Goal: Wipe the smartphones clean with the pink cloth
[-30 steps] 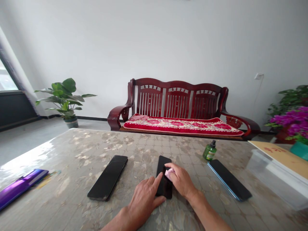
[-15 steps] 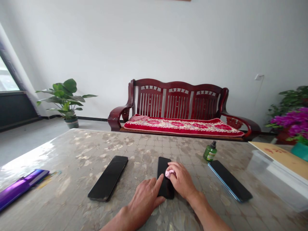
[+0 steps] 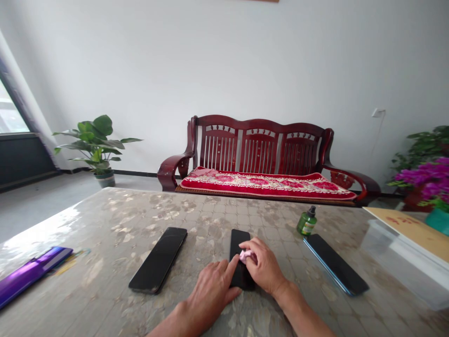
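A black smartphone lies on the table between my hands, its screen facing up. My left hand rests at its lower left, with the index finger stretched along the near part of the screen and the thumb by the bottom edge. Thumb and index finger stand apart, touching the phone without wrapping round it. Over the phone's right side, my right hand pinches a crumpled pink cloth against the screen. That hand covers part of the phone's right edge.
Another black phone lies to the left, and a blue-edged phone to the right. Behind the latter stands a green bottle. A purple pouch is far left. At right sits a translucent box beneath a tan folder.
My right hand and the pink cloth have shifted slightly, the cloth now a little lower and further left on the screen. My left hand and the phones stay put.
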Available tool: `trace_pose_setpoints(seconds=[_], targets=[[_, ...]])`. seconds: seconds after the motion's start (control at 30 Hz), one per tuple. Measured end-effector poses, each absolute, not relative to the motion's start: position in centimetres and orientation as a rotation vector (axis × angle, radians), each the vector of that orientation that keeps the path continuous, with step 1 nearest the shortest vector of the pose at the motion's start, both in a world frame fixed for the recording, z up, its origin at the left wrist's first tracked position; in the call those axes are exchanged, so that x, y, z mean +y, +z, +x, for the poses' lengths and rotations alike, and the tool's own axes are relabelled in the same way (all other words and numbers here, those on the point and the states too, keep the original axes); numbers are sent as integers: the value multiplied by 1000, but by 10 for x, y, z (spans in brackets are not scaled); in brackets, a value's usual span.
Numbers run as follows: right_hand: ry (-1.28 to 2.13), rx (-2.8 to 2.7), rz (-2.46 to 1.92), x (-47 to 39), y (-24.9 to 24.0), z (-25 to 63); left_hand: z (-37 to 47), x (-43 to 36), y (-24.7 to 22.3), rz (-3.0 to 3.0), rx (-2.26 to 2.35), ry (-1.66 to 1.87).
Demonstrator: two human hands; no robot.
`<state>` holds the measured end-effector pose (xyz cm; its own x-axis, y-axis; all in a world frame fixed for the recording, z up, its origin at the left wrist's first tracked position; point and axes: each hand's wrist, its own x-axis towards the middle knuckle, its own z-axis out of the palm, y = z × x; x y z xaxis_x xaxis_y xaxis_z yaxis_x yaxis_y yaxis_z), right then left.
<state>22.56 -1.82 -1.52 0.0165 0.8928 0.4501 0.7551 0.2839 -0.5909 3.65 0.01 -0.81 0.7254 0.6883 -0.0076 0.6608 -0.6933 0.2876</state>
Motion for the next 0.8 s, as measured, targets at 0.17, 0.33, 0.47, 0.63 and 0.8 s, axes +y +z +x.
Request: trace_pose_setpoints(seconds=[0.17,0.33,0.47,0.63,0.8], targets=[[286,-1708,-1521,-18,-17,227,36,1,-10,2664,1048,153],[278,-1684,-1478,-18,-19,226,36,1,-9,2656,1049,158],[269,-1682,-1432,-19,-20,225,36,2,-9,2654,1043,152],[230,-1654,-1392,-20,-19,223,35,2,-10,2648,1037,187],[237,-1646,-1399,-20,-21,222,35,2,-11,2630,1056,193]])
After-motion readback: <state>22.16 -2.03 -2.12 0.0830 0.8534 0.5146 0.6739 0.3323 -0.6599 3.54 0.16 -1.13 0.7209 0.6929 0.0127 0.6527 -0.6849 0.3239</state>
